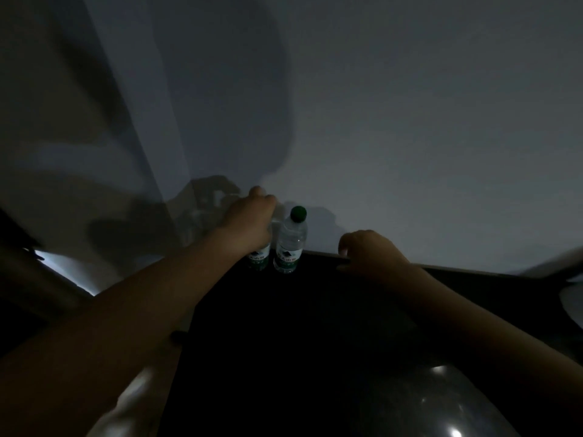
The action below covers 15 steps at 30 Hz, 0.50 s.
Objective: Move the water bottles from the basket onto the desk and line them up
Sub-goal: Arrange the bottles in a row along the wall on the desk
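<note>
The scene is dim. Two clear water bottles with green labels stand side by side at the far edge of the dark desk (299, 316), close to the wall. The right bottle (290, 244) is upright with its green cap showing. The left bottle (260, 258) is mostly covered by my left hand (252, 222), which wraps its upper part from above. My right hand (369, 250) rests with curled fingers on the desk's far edge, a little right of the bottles, holding nothing that I can make out. The basket is not in view.
A grey wall (410, 121) rises right behind the desk and carries the shadows of my arm and head. A glossy dark round object (441, 402) sits at the bottom right. Something pale (571, 298) lies at the right edge. Pale shapes (132, 402) show at the bottom left.
</note>
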Each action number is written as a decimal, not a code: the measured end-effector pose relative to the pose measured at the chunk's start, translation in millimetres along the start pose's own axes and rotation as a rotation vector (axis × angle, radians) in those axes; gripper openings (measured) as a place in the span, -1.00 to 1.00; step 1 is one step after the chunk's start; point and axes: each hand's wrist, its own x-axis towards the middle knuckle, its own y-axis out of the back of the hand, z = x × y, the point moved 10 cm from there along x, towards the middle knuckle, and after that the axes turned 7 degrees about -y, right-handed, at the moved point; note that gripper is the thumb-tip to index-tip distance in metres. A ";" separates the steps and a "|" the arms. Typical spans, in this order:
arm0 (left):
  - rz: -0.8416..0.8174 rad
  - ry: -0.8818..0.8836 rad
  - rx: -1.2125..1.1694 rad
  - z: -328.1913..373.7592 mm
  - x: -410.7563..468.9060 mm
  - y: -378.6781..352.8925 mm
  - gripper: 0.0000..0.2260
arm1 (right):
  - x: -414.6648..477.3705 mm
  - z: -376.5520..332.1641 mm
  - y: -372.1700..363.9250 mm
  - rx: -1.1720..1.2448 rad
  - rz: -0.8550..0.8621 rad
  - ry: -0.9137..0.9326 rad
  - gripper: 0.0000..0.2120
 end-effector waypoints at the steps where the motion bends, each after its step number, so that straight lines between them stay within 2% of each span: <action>1: 0.000 -0.026 -0.012 10.1 -6.2 1.9 -0.67 | -11.1 6.0 -2.3 -0.006 -0.013 0.004 -0.68; 7: -0.100 -0.180 -0.111 81.0 -47.0 -13.1 -0.78 | -79.6 43.7 -10.7 0.028 -0.017 0.015 -0.75; 15: -0.215 -0.433 -0.092 196.6 -99.5 -34.5 -0.73 | -179.3 110.5 -16.1 0.071 0.038 -0.081 -0.77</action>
